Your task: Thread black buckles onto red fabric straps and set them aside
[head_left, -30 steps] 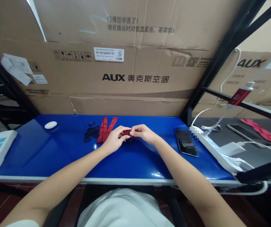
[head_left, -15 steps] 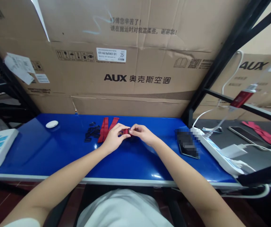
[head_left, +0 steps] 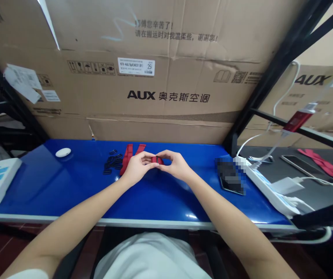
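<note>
My left hand (head_left: 137,166) and my right hand (head_left: 174,164) meet above the blue tabletop, thumbs and fingers pinched together. Between them is a short piece of red strap (head_left: 154,159) with a narrow dark slider buckle (head_left: 157,159) across it. My left fingers grip the strap on the left side; my right fingers press on it at the right of the buckle. The rest of this strap is hidden by the hands. Beside my left hand lie several red straps (head_left: 127,156), and left of those a loose pile of black slider buckles (head_left: 113,162).
A white oval object (head_left: 63,152) lies at the back left, with a white power strip (head_left: 2,180) at the left edge. On the right are a dark phone (head_left: 232,180) and another power strip (head_left: 266,190) with plugged cables. A large cardboard box (head_left: 166,120) stands behind the table.
The red strap has turned between my hands, and the dark buckle now shows across it. My right fingers have shifted from its end to a grip around its right side.
</note>
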Demonstrator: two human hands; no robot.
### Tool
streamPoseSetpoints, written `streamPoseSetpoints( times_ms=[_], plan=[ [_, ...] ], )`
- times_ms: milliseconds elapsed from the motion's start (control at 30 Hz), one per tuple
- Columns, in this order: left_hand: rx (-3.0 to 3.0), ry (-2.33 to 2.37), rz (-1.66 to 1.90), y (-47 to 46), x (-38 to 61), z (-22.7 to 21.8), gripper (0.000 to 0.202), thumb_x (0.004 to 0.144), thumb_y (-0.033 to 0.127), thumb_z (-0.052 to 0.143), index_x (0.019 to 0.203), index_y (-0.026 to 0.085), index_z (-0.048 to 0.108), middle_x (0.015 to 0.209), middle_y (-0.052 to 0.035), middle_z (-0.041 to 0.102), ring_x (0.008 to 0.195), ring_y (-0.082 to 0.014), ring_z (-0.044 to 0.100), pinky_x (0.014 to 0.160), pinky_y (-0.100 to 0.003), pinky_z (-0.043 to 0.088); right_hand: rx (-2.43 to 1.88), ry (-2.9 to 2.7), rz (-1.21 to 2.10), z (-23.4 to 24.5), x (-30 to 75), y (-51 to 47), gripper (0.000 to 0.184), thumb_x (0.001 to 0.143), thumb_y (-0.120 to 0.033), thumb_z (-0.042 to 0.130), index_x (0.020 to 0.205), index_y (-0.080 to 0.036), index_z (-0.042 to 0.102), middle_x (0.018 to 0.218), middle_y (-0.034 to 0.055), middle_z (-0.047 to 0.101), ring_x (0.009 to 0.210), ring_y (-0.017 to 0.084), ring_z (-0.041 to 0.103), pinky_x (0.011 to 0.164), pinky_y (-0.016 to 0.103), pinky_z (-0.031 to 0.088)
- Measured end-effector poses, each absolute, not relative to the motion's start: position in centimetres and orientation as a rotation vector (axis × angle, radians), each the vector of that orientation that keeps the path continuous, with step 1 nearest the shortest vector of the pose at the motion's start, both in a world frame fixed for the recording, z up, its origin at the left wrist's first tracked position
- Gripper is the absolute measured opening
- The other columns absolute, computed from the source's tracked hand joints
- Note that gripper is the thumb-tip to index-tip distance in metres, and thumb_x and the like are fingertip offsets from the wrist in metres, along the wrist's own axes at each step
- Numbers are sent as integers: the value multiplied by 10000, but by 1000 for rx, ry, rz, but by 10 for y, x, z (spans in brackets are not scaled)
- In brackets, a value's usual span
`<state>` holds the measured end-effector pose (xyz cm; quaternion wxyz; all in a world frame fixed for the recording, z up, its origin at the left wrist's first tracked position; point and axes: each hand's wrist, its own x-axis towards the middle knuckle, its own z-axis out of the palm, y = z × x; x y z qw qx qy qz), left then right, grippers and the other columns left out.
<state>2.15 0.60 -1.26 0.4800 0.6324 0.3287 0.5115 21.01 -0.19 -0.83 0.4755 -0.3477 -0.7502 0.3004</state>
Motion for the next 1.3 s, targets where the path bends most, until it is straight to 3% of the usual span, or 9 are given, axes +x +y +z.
streamPoseSetpoints(
  times_ms=[167,400,600,733,833,900,1033,1133,1300],
  plan=[
    [1526,801,1203,8,21,-11,408,620,351,850,897,147,631,879,-60,727,825,-188,696,830,-354,556,-883,-1849,687,-8,211,-3,318,721,-256,723,1024,-175,672,1013,59,718,953,207,673,897,344,508],
    [1414,765,1097,15,16,-17,372,684,365,808,909,139,614,790,-34,704,690,-150,674,694,-302,549,-952,-2002,481,-5,207,-8,296,784,-289,681,1066,-199,668,1050,67,708,955,212,658,866,330,486],
    [1382,938,1079,29,8,-27,374,629,329,831,894,118,673,670,-42,696,603,-171,671,654,-337,559,-1161,-2244,324,-6,229,1,282,779,-248,684,1058,-207,685,973,85,697,865,237,633,812,343,445],
    [1600,1032,1025,31,9,-31,261,698,316,765,868,127,705,667,-51,699,600,-180,666,660,-350,560,-1187,-2324,342,-12,244,15,268,762,-197,698,1029,-212,698,960,77,694,860,234,625,817,337,444],
    [1986,1071,914,22,13,-31,210,790,323,678,910,160,736,784,-67,719,698,-196,673,734,-367,557,-1154,-2337,284,-22,250,27,336,803,-169,652,1135,-217,663,1123,86,672,1050,246,593,933,361,430],
    [2279,1014,847,16,16,-31,211,832,321,639,950,184,748,945,-89,720,857,-223,674,848,-399,535,-1227,-2282,212,-30,251,34,402,821,-188,641,1222,-215,617,1235,94,627,1164,252,540,1002,386,402],
    [2684,834,739,11,21,-34,257,899,271,558,1091,212,718,1287,-95,631,1236,-262,537,1076,-448,395,-1535,-2093,105,-43,251,42,350,836,-286,642,1166,-172,637,1152,119,643,1097,264,573,955,400,442],
    [2733,879,642,12,24,-38,336,931,272,499,1229,224,647,1355,-85,592,1294,-254,506,1104,-459,369,-1572,-2131,140,-45,251,43,269,870,-312,593,1083,-175,684,1097,114,672,1045,256,614,925,378,470],
    [2682,1043,615,17,22,-41,440,932,320,484,1347,192,552,1448,-115,491,1366,-275,426,1151,-478,300,-1584,-2324,172,-42,255,33,450,896,-340,540,1285,-126,610,1374,174,552,1306,312,488,1101,422,366]
  ],
)
